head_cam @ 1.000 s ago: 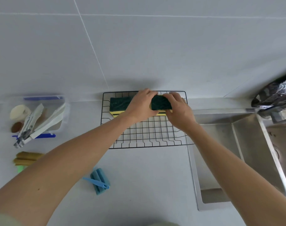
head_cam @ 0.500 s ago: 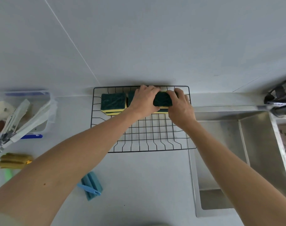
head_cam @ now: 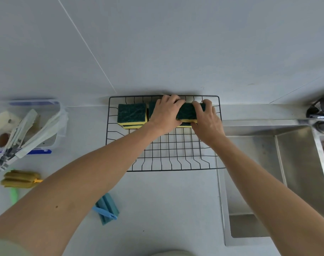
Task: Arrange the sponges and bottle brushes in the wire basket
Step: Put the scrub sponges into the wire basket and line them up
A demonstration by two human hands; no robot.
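A black wire basket [head_cam: 176,156] sits against the wall on the counter. At its back left lies a stack of green-and-yellow sponges [head_cam: 132,113]. My left hand [head_cam: 165,113] and my right hand [head_cam: 206,121] both grip another green-and-yellow sponge [head_cam: 188,112] at the back right of the basket, on top of a further sponge that is mostly hidden. A blue sponge bottle brush [head_cam: 106,208] lies on the counter in front of the basket. An olive sponge brush with a green handle [head_cam: 20,180] lies at the far left.
A clear plastic box [head_cam: 54,126] at the left holds white brushes [head_cam: 28,133] and small round items. A steel sink [head_cam: 275,178] lies directly right of the basket, with a faucet [head_cam: 321,111] at the right edge.
The view has shifted slightly. Both hands stay on the sponge at the back right of the basket, with the right hand reaching a little further over it.
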